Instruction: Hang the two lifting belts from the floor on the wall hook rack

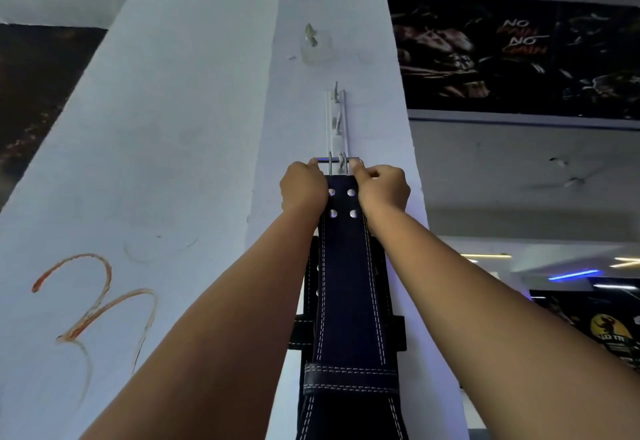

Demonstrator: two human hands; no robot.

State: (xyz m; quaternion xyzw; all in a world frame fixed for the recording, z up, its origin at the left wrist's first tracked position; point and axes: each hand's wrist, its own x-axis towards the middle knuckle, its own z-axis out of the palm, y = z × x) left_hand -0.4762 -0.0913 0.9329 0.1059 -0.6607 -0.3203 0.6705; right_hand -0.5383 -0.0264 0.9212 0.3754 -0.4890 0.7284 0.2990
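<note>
We observe the left hand (303, 187) and the right hand (382, 187) pinching the steel buckle (337, 163) of a black stitched lifting belt (348, 284) against the white wall hook rack (335, 121) at twelve o'clock on the pillar (194, 128), a second belt (311, 301) hanging behind it.

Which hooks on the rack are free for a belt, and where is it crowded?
Free: the rack above the buckle shows bare hooks. Crowded: the lowest hook, where left hand and right hand hold the belt, another dark belt behind.
</note>
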